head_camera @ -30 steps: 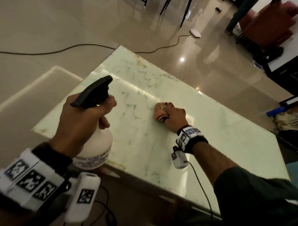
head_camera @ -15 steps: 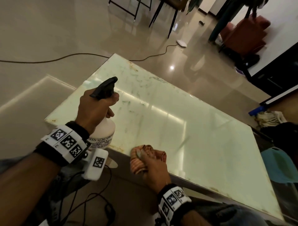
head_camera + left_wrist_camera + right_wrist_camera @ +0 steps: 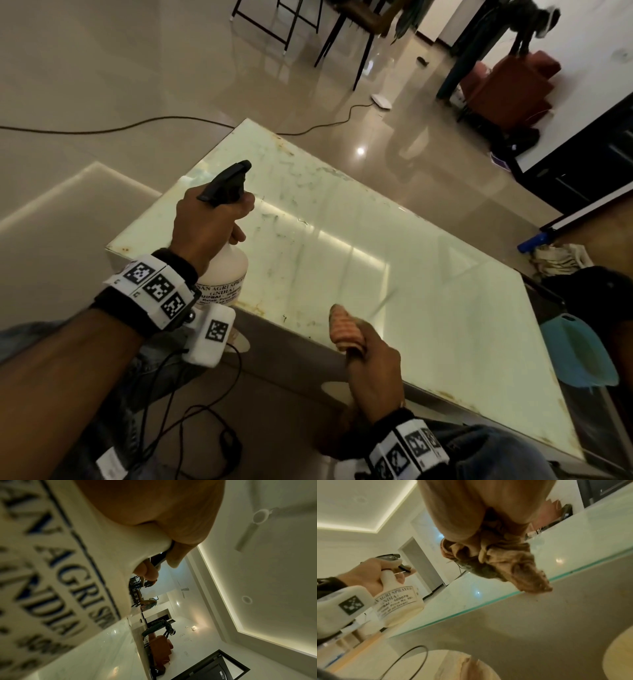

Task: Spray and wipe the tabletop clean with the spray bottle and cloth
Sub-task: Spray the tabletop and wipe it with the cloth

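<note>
Left hand (image 3: 209, 228) grips spray bottle (image 3: 227, 274) over tabletop (image 3: 428, 291) corner; right hand (image 3: 375, 373) clutches bunched cloth (image 3: 344, 330) (at near edge).

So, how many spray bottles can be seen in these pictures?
1. The spray bottle is held in the left hand over the tabletop's near-left corner. No other shows.
</note>
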`<state>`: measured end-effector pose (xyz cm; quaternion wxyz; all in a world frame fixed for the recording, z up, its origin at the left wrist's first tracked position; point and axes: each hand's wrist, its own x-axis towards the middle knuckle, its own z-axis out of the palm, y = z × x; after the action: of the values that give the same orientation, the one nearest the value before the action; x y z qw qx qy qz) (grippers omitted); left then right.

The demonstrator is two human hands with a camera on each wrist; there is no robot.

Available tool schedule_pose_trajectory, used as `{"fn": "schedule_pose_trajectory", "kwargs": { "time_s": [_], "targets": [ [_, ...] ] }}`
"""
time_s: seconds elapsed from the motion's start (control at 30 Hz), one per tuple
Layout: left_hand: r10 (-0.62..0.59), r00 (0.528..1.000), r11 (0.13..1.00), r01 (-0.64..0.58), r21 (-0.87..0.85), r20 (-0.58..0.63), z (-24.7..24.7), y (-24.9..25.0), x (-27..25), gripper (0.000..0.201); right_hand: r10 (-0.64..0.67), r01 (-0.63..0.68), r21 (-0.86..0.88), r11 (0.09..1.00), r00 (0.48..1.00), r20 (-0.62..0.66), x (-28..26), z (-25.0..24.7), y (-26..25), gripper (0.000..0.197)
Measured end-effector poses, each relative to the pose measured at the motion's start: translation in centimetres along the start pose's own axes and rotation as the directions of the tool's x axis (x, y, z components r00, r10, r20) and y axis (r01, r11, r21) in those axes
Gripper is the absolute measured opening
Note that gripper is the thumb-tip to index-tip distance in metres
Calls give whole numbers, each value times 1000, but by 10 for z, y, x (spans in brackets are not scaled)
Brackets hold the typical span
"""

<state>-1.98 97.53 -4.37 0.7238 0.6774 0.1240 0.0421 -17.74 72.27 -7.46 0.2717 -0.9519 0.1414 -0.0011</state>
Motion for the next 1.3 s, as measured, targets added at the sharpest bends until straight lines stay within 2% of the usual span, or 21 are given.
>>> {"fn": "schedule_pose_trajectory", "kwargs": {
  "time_s": [0.07, 0.17, 0.3, 0.43, 0.53, 0.6, 0.7, 0.77, 0.87, 0.97, 1.07, 1.17, 1.23, 1.3],
  "targets": [
    [-2, 1000, 1000, 2, 12, 2, 1, -2, 1, 22, 25, -26, -106, 994, 1000, -11, 11, 2, -1, 40],
    [-1, 1000, 1000, 1, 1, 11, 3, -2, 0, 25, 90, -81, -150, 985, 995, 51, 24, 21, -2, 30],
    [-8, 1000, 1000, 9, -14, 17, 3, 0, 1, 34, 104, -42, -382, 923, 984, 143, 46, 31, -5, 50],
    [25, 999, 1000, -25, -14, 28, 7, 4, 3, 32, 155, -66, -449, 891, 974, 166, 70, 26, -13, 53],
    [48, 999, 999, -47, -21, 25, 9, 8, 6, 33, 120, 0, -451, 893, 964, 237, 53, 40, -33, 50],
    [64, 998, 998, -63, -22, 20, 10, 9, 9, 29, 45, 87, -409, 908, 952, 303, 34, 57, -55, 47],
    [59, 998, 998, -59, 1, 17, 10, 5, 9, 28, -110, 206, -276, 939, 939, 327, 17, 78, -82, 41],
    [48, 999, 999, -48, 17, 15, 9, 1, 8, 28, -159, 222, -157, 962, 929, 335, 14, 76, -92, 44],
    [57, 998, 998, -57, 17, -2, 6, 1, 8, 23, -107, 98, 49, 994, 963, 247, 11, 59, -86, 37],
    [66, 998, 998, -66, 14, -8, 5, 2, 9, 20, 44, -53, 121, 991, 996, 77, 21, 33, -54, 34],
    [70, 998, 998, -70, 1, -2, 5, 3, 9, 25, 219, -212, 91, 973, 973, -71, 36, 2, -17, 36],
    [74, 997, 997, -74, -19, 20, 7, 6, 7, 33, 353, -355, -17, 935, 933, -69, 54, -9, 8, 30],
    [80, 997, 997, -80, -12, 24, 7, 7, 8, 36, 350, -349, -102, 931, 937, -7, 67, -1, 6, 30],
    [85, 996, 996, -85, -5, 21, 8, 6, 9, 34, 224, -222, -161, 962, 975, -12, 75, 18, -11, 30]
  ]
}}
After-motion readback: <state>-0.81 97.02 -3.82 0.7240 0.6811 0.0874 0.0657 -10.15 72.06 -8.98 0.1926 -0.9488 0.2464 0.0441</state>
